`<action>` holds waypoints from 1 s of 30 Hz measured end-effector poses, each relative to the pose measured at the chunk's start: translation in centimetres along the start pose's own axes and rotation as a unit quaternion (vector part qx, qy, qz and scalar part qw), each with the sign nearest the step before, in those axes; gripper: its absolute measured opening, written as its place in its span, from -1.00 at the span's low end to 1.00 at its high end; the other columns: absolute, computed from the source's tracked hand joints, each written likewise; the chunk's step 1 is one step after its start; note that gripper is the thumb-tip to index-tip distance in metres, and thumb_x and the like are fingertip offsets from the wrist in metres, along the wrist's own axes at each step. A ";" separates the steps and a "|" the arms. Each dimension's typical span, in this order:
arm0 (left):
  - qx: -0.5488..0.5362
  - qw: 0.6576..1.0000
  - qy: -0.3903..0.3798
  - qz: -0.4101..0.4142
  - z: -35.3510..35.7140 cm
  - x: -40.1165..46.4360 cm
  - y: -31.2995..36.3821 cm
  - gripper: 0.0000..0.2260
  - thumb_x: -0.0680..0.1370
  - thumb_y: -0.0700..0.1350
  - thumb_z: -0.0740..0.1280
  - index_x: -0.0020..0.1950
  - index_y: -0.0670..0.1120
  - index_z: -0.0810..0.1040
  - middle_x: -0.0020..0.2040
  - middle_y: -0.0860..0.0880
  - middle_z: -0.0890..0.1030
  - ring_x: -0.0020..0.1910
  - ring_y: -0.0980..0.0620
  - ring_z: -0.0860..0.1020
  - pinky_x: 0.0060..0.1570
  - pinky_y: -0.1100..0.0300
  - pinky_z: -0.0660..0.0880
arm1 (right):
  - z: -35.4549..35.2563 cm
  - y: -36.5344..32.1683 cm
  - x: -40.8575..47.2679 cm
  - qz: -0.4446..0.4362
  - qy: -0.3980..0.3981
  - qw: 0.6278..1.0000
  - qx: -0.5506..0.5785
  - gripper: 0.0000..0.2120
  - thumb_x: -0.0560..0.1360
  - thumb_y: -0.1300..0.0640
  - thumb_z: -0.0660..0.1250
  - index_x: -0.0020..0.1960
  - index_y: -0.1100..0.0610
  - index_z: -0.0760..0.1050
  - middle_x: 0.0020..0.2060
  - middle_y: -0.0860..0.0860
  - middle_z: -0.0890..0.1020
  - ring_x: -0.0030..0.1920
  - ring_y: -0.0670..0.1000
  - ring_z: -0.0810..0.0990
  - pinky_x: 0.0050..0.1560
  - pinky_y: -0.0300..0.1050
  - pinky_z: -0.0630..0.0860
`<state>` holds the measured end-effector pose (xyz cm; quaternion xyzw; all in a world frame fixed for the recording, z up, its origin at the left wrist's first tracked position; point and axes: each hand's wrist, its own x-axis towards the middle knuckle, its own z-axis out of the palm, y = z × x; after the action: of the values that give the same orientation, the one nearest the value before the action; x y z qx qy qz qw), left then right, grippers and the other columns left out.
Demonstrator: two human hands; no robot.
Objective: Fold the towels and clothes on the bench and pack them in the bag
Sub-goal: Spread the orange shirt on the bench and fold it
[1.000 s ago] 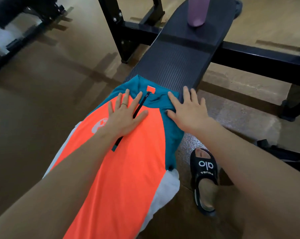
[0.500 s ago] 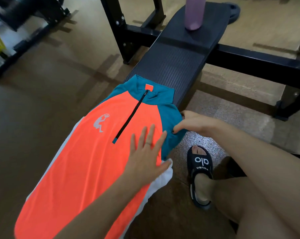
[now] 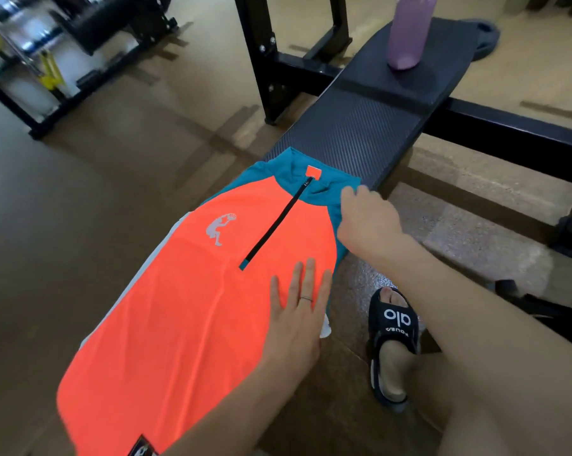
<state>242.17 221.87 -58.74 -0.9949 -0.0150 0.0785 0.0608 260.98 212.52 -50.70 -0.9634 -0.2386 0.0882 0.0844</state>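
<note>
An orange shirt (image 3: 186,307) with teal shoulders and a black zip lies flat along the black bench (image 3: 353,133), collar at the far end. My left hand (image 3: 297,320) presses flat on its right side, fingers straight. At the right shoulder, by the collar, my right hand (image 3: 366,218) grips the teal fabric with curled fingers. A white cloth (image 3: 159,255) lies under the shirt and shows along its left edge and at the right, below my left hand. No bag is clearly visible.
A purple bottle (image 3: 406,31) stands at the bench's far end. The black rack frame (image 3: 311,57) crosses behind the bench. My sandalled foot (image 3: 393,340) is on the floor to the right. A dark object (image 3: 547,311) lies at the right edge.
My right hand has moved from the sleeve's lower edge up to the shoulder by the collar. The teal sleeve no longer hangs off the bench side. My left hand stays pressed on the shirt.
</note>
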 end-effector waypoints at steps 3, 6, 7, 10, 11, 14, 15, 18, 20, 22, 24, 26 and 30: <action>0.012 1.000 -0.023 0.008 -0.5 0.2 0.6 -0.14 0.51 -0.11 0.31 0.66 -0.04 -0.17 0.64 -0.28 -0.13 0.62 -0.28 -0.10 0.48 -0.40 0.02 | 1.7 -2.8 0.0 -0.136 -0.024 0.989 0.048 -0.61 0.58 0.02 0.19 0.39 0.08 0.34 0.29 0.13 0.43 0.34 0.18 0.41 0.29 0.11 0.37; -0.104 0.994 0.028 0.027 -1.9 1.1 -1.4 -0.19 0.44 0.07 0.39 0.62 -0.01 0.11 0.57 -0.23 0.24 0.52 -0.27 0.26 0.46 -0.22 0.26 | 4.0 -2.1 0.8 -0.131 -0.094 0.987 -0.028 -0.42 0.62 -0.17 0.08 0.59 -0.06 0.10 0.59 0.05 0.09 0.59 0.14 0.01 0.54 0.20 0.04; -0.158 0.985 0.059 0.033 -2.5 1.7 -2.9 -0.26 0.43 0.10 0.37 0.57 -0.05 0.24 0.49 -0.21 0.36 0.42 -0.25 0.39 0.41 -0.13 0.35 | 4.3 -1.7 1.2 -0.107 -0.081 0.990 -0.034 -0.40 0.62 -0.20 0.06 0.61 -0.05 0.07 0.61 0.06 0.04 0.60 0.16 -0.04 0.54 0.21 0.01; -0.192 0.977 0.091 -0.022 -3.8 5.9 -9.6 -0.34 0.48 0.17 0.22 0.50 -0.14 0.38 0.41 -0.23 0.44 0.34 -0.27 0.45 0.36 -0.11 0.40 | 4.3 -2.3 2.0 -0.080 -0.036 0.996 -0.017 -0.47 0.62 -0.14 0.10 0.54 0.02 0.22 0.57 0.12 0.18 0.57 0.20 0.07 0.50 0.23 0.12; -0.167 0.982 0.076 -0.051 -4.3 7.6 -11.6 -0.33 0.51 0.19 0.18 0.54 -0.13 0.34 0.46 -0.25 0.40 0.39 -0.27 0.41 0.40 -0.13 0.36 | 4.1 -2.9 2.1 -0.085 -0.032 0.996 -0.013 -0.51 0.61 -0.10 0.12 0.49 0.03 0.28 0.54 0.11 0.24 0.54 0.20 0.13 0.47 0.24 0.17; -0.106 0.990 0.010 -0.088 -4.7 13.2 -15.8 -0.38 0.64 0.16 0.16 0.65 0.02 0.08 0.63 -0.20 0.14 0.58 -0.21 0.17 0.55 -0.13 0.10 | 3.8 -4.5 2.2 -0.075 -0.022 0.996 -0.032 -0.56 0.57 -0.04 0.18 0.41 0.06 0.35 0.42 0.14 0.37 0.43 0.22 0.28 0.38 0.20 0.25; -0.101 0.990 -0.009 -0.093 -4.6 15.1 -16.8 -0.40 0.67 0.15 0.13 0.66 0.08 0.02 0.65 -0.16 0.07 0.61 -0.19 0.10 0.57 -0.13 0.03 | 3.7 -4.9 2.3 -0.069 -0.016 0.997 -0.041 -0.54 0.56 -0.05 0.19 0.42 0.06 0.36 0.40 0.16 0.39 0.42 0.24 0.29 0.38 0.20 0.24; -0.137 0.985 -0.033 -0.095 -4.2 20.1 -18.8 -0.46 0.68 0.16 0.05 0.66 0.11 0.05 0.63 -0.14 0.15 0.60 -0.16 0.15 0.56 -0.13 0.08 | 3.8 -5.5 2.6 -0.066 -0.033 0.997 -0.035 -0.44 0.60 -0.10 0.13 0.56 0.00 0.18 0.53 0.21 0.21 0.54 0.27 0.12 0.49 0.27 0.05; -0.202 0.975 -0.026 -0.088 -4.3 22.5 -19.4 -0.52 0.68 0.09 0.09 0.60 0.02 0.22 0.49 -0.18 0.37 0.47 -0.19 0.36 0.46 -0.07 0.28 | 3.9 -5.3 2.8 -0.049 -0.072 0.996 -0.028 -0.39 0.63 -0.15 0.07 0.62 -0.05 -0.02 0.61 0.15 0.00 0.58 0.26 -0.03 0.52 0.34 -0.08; -0.229 0.970 -0.004 -0.084 -5.0 24.4 -19.9 -0.66 0.66 -0.05 0.19 0.43 -0.07 0.39 0.29 -0.20 0.50 0.30 -0.19 0.48 0.29 0.01 0.40 | 3.7 -4.9 2.9 -0.045 -0.093 0.994 -0.035 -0.35 0.63 -0.18 0.06 0.63 -0.06 -0.11 0.62 0.11 -0.09 0.59 0.24 -0.09 0.51 0.37 -0.11; -0.213 0.975 -0.004 -0.057 -6.0 25.9 -20.3 -0.86 0.61 -0.15 0.25 0.15 -0.09 0.45 0.10 -0.16 0.52 0.15 -0.19 0.52 0.12 0.06 0.41 | 3.5 -4.6 3.0 -0.046 -0.101 0.993 -0.033 -0.33 0.63 -0.18 0.07 0.63 -0.06 -0.14 0.62 0.09 -0.12 0.60 0.22 -0.10 0.51 0.37 -0.12; -0.159 0.987 -0.023 -0.018 -6.9 26.7 -20.6 -0.99 0.61 -0.16 0.22 0.01 -0.06 0.41 -0.01 -0.11 0.44 0.05 -0.21 0.53 0.08 -0.02 0.46 | 3.3 -4.5 3.2 -0.046 -0.114 0.992 -0.035 -0.32 0.63 -0.17 0.08 0.63 -0.06 -0.15 0.62 0.08 -0.13 0.60 0.21 -0.11 0.51 0.38 -0.11; -0.094 0.994 -0.046 0.015 -7.7 26.7 -20.8 -0.88 0.64 -0.11 0.20 0.06 -0.15 0.43 0.05 -0.13 0.42 -0.04 -0.19 0.53 0.01 -0.08 0.50 | 3.0 -4.3 3.3 -0.038 -0.129 0.991 -0.021 -0.33 0.62 -0.11 0.10 0.62 -0.08 -0.15 0.62 0.04 -0.15 0.61 0.17 -0.13 0.48 0.43 -0.05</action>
<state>269.35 242.62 -52.79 -0.9917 -0.0098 0.1233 -0.0352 261.32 218.22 -53.13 -0.9359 -0.2854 0.2033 0.0358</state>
